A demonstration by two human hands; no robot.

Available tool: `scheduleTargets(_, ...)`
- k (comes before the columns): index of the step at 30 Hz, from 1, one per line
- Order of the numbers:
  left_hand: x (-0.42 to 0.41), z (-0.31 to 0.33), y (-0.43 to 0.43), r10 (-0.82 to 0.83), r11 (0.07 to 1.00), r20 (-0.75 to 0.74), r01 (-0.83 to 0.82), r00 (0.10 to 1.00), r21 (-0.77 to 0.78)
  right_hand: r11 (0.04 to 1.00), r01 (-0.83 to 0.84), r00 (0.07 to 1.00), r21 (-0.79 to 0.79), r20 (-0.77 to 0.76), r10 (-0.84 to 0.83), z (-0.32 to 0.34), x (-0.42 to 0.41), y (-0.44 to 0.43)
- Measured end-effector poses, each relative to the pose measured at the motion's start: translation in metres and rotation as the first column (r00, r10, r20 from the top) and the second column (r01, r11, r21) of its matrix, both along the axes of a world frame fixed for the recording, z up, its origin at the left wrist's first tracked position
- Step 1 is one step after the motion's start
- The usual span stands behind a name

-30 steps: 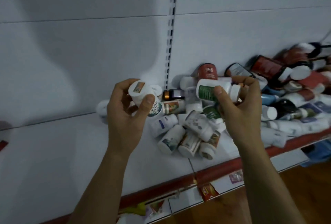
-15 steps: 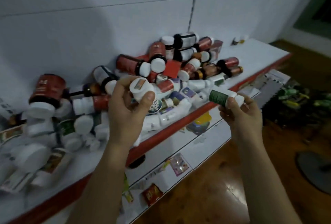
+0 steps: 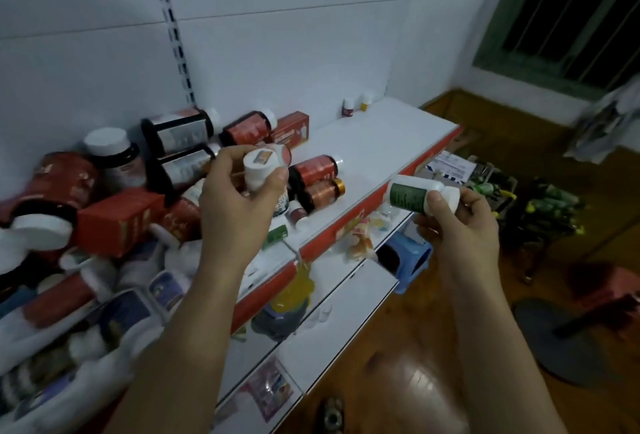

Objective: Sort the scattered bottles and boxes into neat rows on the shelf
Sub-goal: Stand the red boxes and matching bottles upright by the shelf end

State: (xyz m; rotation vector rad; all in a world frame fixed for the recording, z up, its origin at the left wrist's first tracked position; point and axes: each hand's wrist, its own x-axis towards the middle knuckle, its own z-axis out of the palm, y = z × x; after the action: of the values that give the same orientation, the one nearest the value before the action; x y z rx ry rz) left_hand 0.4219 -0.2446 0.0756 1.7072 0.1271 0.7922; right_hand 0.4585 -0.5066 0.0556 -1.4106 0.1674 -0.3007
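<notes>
Gripping a white-capped bottle (image 3: 265,170) in our left hand (image 3: 239,205), we're clutching a green-label bottle (image 3: 417,192) in our right hand (image 3: 457,229); contents unseen, shelf (image 3: 374,142) heaped with bottles.

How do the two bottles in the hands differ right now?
The bottle in the left hand shows a white cap with a small sticker and stands roughly upright over the shelf. The green-labelled bottle in the right hand lies sideways, past the shelf's red edge. Both are small, white and held in a closed grip.
</notes>
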Motion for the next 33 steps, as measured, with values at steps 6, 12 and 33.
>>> scheduleTargets(6,0.137,0.008,-0.038,-0.01,0.998,-0.058,0.007,0.998,-0.055,0.98,-0.095,0.995,-0.176,-0.009,0.095,0.0,0.114,-0.053)
scheduleTargets(12,0.226,0.004,-0.041,0.022,1.0,-0.169,-0.019,0.985,0.019,0.982,-0.057,0.998,-0.182,-0.02,0.054,-0.021,0.217,-0.057)
scheduleTargets(33,0.351,-0.007,-0.041,0.624,0.653,-0.343,-0.227,0.702,0.723,0.423,-0.5,0.557,-0.755,0.094,0.825,-0.044,0.496,0.079)
